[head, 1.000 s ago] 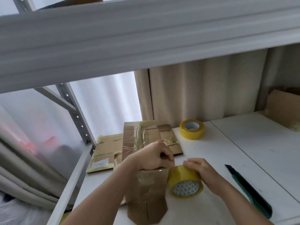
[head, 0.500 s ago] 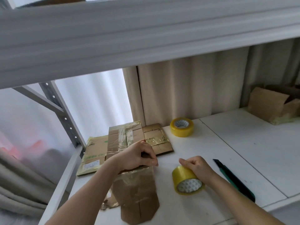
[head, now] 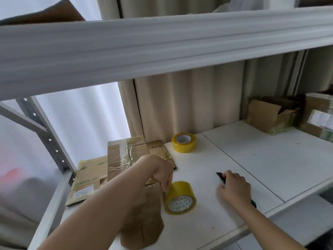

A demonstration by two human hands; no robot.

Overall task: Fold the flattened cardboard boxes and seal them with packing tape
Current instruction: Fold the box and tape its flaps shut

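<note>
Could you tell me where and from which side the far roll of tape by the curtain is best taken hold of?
Grip the far roll of tape across its yellow outer band, coming down from above. It lies flat with its core hole facing up and bare white shelf around it, so thumb and fingers could likely close on opposite sides; a finger hooked into the hole may also work.

Two tape rolls point(head: 180, 196) point(head: 183, 142) are showing translucent yellow with white, green-patterned cores. Boxes point(head: 126, 156) are showing brown under glossy tape, the shelf point(head: 252, 159) white, the cutter point(head: 221, 177) black and green.
</note>
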